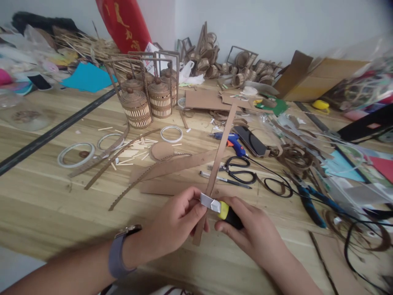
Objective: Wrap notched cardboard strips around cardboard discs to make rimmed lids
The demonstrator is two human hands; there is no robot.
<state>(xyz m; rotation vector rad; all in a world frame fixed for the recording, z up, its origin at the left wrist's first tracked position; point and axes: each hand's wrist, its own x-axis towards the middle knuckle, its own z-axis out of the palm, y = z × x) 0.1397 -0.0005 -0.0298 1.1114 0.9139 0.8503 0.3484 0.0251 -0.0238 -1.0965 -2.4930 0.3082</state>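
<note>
My left hand (pixel 175 223) pinches the lower part of a long, narrow cardboard strip (pixel 219 155) that runs up and away over the table. A watch with a grey band sits on that wrist. My right hand (pixel 250 233) is wrapped round a yellow-and-black utility knife (pixel 225 211). Its metal blade lies across the strip right beside my left thumb. Both hands hover just above the wooden table (pixel 46 196) near its front edge.
Black scissors (pixel 241 170), a blue glue gun (pixel 231 141), a phone (pixel 251 139) and a pen lie behind the strip. Woven cardboard baskets (pixel 147 100), tape rings (pixel 76 153), cardboard strips and small sticks sit to the left. Cables, pliers and scraps crowd the right side.
</note>
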